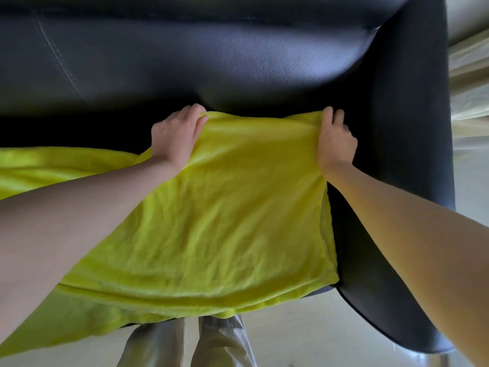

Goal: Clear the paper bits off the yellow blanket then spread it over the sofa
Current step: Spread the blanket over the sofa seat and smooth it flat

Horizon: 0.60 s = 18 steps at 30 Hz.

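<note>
Yellow blanket: fills the centre and lower left of the frame, laid over the seat of the black sofa, near edge hanging off the front. Left hand: fingers curled, gripping the blanket's far edge at centre. Right hand: gripping the far right corner beside the armrest. Light trousers: bottom centre.

No readable text, label, brand, number or sign anywhere in view. Yellow blanket: plain fabric, no tag or print showing. Black sofa behind blanket: bare leather-like surface, stitching only, no logo.
</note>
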Tool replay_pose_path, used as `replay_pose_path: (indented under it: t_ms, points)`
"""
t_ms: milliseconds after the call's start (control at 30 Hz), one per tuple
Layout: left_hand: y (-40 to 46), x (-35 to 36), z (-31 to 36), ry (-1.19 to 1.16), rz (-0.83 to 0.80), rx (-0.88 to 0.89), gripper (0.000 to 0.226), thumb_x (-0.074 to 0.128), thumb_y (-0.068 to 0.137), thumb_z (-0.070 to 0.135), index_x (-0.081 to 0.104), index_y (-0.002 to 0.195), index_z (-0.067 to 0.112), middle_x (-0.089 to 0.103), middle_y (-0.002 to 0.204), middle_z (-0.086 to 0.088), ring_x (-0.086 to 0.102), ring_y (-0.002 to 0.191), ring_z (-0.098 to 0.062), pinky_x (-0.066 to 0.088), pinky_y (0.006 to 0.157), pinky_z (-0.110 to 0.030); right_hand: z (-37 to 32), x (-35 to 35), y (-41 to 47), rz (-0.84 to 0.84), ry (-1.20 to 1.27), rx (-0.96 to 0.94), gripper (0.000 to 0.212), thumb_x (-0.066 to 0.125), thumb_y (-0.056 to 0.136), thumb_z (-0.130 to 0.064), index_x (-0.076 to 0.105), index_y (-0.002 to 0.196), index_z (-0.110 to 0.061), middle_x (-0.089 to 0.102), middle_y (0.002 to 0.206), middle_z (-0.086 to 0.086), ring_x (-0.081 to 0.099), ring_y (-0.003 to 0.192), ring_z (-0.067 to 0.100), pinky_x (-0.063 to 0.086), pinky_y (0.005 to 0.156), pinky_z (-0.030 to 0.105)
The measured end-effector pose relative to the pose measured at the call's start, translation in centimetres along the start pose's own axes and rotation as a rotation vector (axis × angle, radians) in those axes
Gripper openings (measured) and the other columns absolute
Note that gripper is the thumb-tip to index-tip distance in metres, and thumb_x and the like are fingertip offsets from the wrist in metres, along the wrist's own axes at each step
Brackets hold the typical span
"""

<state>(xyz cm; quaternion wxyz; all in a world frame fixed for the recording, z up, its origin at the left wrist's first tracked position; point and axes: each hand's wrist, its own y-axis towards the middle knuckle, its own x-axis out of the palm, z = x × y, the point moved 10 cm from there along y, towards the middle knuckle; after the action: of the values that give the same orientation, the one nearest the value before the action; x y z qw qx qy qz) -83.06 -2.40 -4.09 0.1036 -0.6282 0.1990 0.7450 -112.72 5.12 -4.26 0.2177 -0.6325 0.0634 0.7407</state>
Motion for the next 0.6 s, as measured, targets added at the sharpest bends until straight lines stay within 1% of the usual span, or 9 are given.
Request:
replay_pose_path:
  t_ms: [33, 100, 133, 200, 267, 333, 433, 500, 600]
  points:
    - [0.0, 0.0, 0.5, 0.017, 0.008, 0.055, 0.027, 0.035, 0.102, 0.036, 0.057, 0.107, 0.02, 0.064, 0.087, -0.002, 0.062, 0.075, -0.026, 0.041, 0.05, -0.037, -0.3, 0.8, -0.2, -0.049, -0.018, -0.015, 0.046, 0.04, 0.093, 0.003, 0.032, 0.137, -0.004, 0.034, 0.139, 0.021, 0.052, 0.107, 0.039, 0.044, 0.063, 0.042]
    - [-0.2, -0.2, 1.5, 0.076, 0.039, 0.161, 0.024, 0.039, 0.101, 0.024, 0.054, 0.12, 0.023, 0.062, 0.098, 0.0, 0.059, 0.085, -0.025, 0.044, 0.065, -0.039, -1.3, 2.2, -0.8, -0.124, -0.077, -0.054, 0.042, 0.039, 0.096, -0.004, 0.036, 0.138, -0.003, 0.021, 0.15, 0.019, 0.034, 0.13, 0.037, 0.046, 0.088, 0.046]
    - [-0.5, -0.5, 2.2, 0.104, 0.073, 0.21, 0.03, 0.043, 0.098, 0.017, 0.053, 0.124, 0.025, 0.06, 0.106, 0.002, 0.057, 0.09, -0.024, 0.043, 0.073, -0.037, -1.8, 2.5, -1.3, -0.125, -0.116, -0.071, 0.044, 0.037, 0.097, -0.01, 0.035, 0.141, -0.003, 0.014, 0.154, 0.018, 0.023, 0.138, 0.035, 0.037, 0.102, 0.046]
    - [-1.1, -1.1, 3.5, 0.107, 0.114, 0.312, 0.038, 0.043, 0.094, 0.008, 0.053, 0.126, 0.026, 0.058, 0.118, 0.004, 0.056, 0.099, -0.023, 0.04, 0.082, -0.036, -2.3, 2.6, -2.7, -0.087, -0.076, -0.033, 0.053, 0.035, 0.098, -0.019, 0.025, 0.147, -0.002, 0.006, 0.157, 0.016, 0.012, 0.144, 0.032, 0.021, 0.113, 0.043]
    - [-2.4, -0.8, 5.5, 0.046, 0.073, 0.443, 0.035, 0.041, 0.092, 0.006, 0.057, 0.119, 0.023, 0.059, 0.117, 0.002, 0.055, 0.1, -0.024, 0.039, 0.084, -0.036, -2.4, 2.2, -5.3, -0.028, 0.132, 0.075, 0.052, 0.038, 0.097, -0.023, 0.029, 0.145, -0.005, 0.019, 0.154, 0.018, 0.022, 0.139, 0.034, 0.024, 0.111, 0.043]
    - [-3.7, 0.6, 7.1, -0.018, -0.026, 0.52, 0.032, 0.045, 0.088, 0.005, 0.061, 0.112, 0.019, 0.061, 0.109, -0.002, 0.057, 0.096, -0.027, 0.042, 0.082, -0.037, -2.7, 2.4, -8.7, 0.023, 0.286, 0.144, 0.043, 0.043, 0.094, -0.017, 0.042, 0.135, -0.006, 0.037, 0.139, 0.019, 0.038, 0.125, 0.036, 0.034, 0.101, 0.044]
    - [-4.4, 4.5, 6.9, -0.026, -0.315, 0.334, 0.043, 0.058, 0.081, 0.003, 0.056, 0.123, 0.014, 0.056, 0.12, -0.01, 0.055, 0.107, -0.032, 0.047, 0.085, -0.041, -1.6, 4.6, -13.1, -0.032, 0.422, 0.289, 0.036, 0.047, 0.088, -0.008, 0.047, 0.124, -0.005, 0.044, 0.126, 0.017, 0.041, 0.118, 0.035, 0.037, 0.097, 0.043]
    - [-4.8, 6.2, 6.3, -0.063, -0.481, 0.185, 0.05, 0.054, 0.088, 0.013, 0.044, 0.137, 0.013, 0.044, 0.137, -0.012, 0.043, 0.124, -0.033, 0.04, 0.098, -0.043, -0.1, 6.3, -14.9, -0.104, 0.417, 0.388, 0.038, 0.046, 0.088, -0.008, 0.043, 0.126, -0.008, 0.041, 0.13, 0.015, 0.039, 0.121, 0.033, 0.036, 0.099, 0.042]
    - [-5.2, 7.2, 6.5, -0.079, -0.604, 0.121, 0.068, 0.046, 0.094, 0.042, 0.02, 0.151, 0.017, 0.016, 0.156, -0.014, 0.018, 0.143, -0.032, 0.021, 0.116, -0.043, 1.6, 7.6, -16.4, -0.138, 0.37, 0.421, 0.035, 0.044, 0.093, -0.009, 0.039, 0.128, -0.012, 0.039, 0.135, 0.012, 0.038, 0.122, 0.031, 0.039, 0.099, 0.042]
